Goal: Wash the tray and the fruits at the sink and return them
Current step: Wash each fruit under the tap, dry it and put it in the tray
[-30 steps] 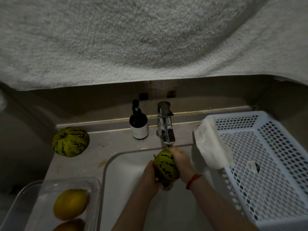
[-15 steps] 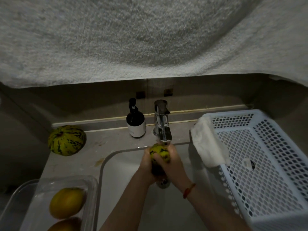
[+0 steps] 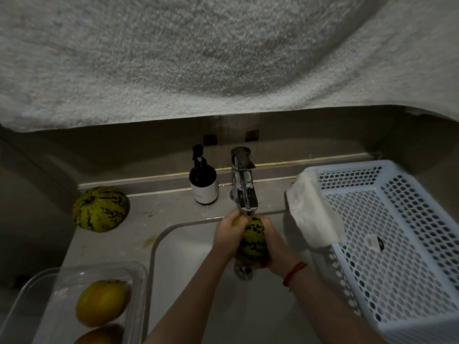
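A coarse grey towel (image 3: 198, 58) overhangs everything above the grip. To its right stands a white perforated basket (image 3: 397, 244) with a draped cloth (image 3: 313, 214); left lies a clear tray (image 3: 139, 274) holding yellow fruits (image 3: 100, 302). Under the chrome faucet (image 3: 243, 184), left hand (image 3: 229, 232) and right hand (image 3: 275, 247) clasp a striped green melon (image 3: 252, 240) over the sink (image 3: 198, 281).

Round yellow-green melon with dark green mottled stripes (image 3: 252, 240): in sink. Second round melon, same yellow-green with dark green speckled stripes (image 3: 100, 209): on pale grey-beige tabletop (image 3: 171, 209). Two plain yellow-orange oval fruits (image 3: 100, 302) in clear plastic tray (image 3: 139, 281). Dark brown pump bottle with white label (image 3: 203, 181). White perforated plastic basket (image 3: 397, 234), round-hole grid. White cloth (image 3: 313, 214). Red string wristband (image 3: 294, 273). Chrome metal tap (image 3: 244, 181).
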Demonstrator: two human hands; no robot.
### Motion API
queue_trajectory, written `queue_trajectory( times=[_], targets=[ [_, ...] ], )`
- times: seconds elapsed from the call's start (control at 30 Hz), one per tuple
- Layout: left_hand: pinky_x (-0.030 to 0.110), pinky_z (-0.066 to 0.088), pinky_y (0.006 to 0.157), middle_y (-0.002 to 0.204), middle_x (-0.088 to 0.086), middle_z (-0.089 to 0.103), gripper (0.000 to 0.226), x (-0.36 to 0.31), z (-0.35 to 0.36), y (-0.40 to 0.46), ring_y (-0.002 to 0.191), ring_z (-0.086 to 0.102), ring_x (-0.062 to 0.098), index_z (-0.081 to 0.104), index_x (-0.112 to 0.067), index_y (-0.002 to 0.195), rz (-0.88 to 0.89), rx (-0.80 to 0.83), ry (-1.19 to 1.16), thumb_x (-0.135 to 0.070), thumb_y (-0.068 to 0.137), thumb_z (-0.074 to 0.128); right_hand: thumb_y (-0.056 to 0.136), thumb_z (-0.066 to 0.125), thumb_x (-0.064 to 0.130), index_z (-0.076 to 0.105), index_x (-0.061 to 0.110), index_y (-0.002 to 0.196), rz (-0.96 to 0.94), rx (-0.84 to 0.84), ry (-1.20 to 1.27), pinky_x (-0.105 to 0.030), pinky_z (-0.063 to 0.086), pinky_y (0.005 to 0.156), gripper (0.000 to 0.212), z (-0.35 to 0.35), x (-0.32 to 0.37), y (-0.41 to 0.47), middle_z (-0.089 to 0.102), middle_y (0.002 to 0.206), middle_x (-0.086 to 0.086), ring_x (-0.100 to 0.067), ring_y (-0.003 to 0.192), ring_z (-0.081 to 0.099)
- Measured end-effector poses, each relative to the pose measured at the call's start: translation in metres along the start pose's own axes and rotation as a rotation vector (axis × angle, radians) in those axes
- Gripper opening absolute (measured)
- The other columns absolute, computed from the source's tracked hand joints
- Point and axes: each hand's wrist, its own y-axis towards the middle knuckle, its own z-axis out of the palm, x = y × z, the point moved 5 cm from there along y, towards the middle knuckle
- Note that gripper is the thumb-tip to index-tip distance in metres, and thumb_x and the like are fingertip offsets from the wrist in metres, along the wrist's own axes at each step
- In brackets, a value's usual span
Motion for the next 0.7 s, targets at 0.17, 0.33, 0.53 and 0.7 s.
queue_trajectory(
  times=[0.17,0.33,0.53,0.7],
  targets=[
    [0.042,0.050,0.084,0.082,0.019,0.066,0.028,-0.001,0.010,0.004,0.083,0.064,0.030,0.067,-0.003,0.078,-0.067,0.167,0.044,-0.028,0.089,0.063,0.090,0.041,0.060,0.067,0.015,0.104,0.094,0.075,0.030,-0.047,0.056,0.074,0.054,-0.009,-0.010,-0.002,0.070,0.097,-0.017,-0.036,0.091,0.066],
    [0.032,0.051,0.075,0.081,0.015,0.067,0.017,0.005,0.012,0.007,0.080,0.063,0.026,0.066,-0.002,0.079,-0.348,0.011,-0.219,-0.015,0.088,0.062,0.086,0.048,0.060,0.065,0.031,0.111,0.016,0.156,0.003,-0.051,0.057,0.071,0.042,-0.019,-0.007,-0.010,0.069,0.108,-0.009,-0.032,0.095,0.068],
    [0.036,0.048,0.075,0.092,0.021,0.063,0.032,0.017,0.008,-0.008,0.087,0.059,0.033,0.064,-0.002,0.090,-0.773,0.162,-0.477,-0.029,0.090,0.047,0.081,0.058,0.041,0.038,0.039,0.129,-0.292,0.236,-0.172,-0.028,0.056,0.078,0.052,-0.011,-0.003,-0.025,0.054,0.124,0.003,-0.015,0.110,0.059],
    [0.044,0.046,0.074,0.088,0.025,0.066,0.054,0.029,0.006,-0.022,0.089,0.056,0.038,0.064,0.005,0.090,-0.883,0.196,-0.776,-0.041,0.091,0.034,0.082,0.071,0.022,0.056,0.023,0.107,-0.599,0.023,-0.387,-0.025,0.053,0.078,0.030,0.012,0.020,-0.019,0.065,0.100,0.000,-0.015,0.093,0.063]
  ],
)
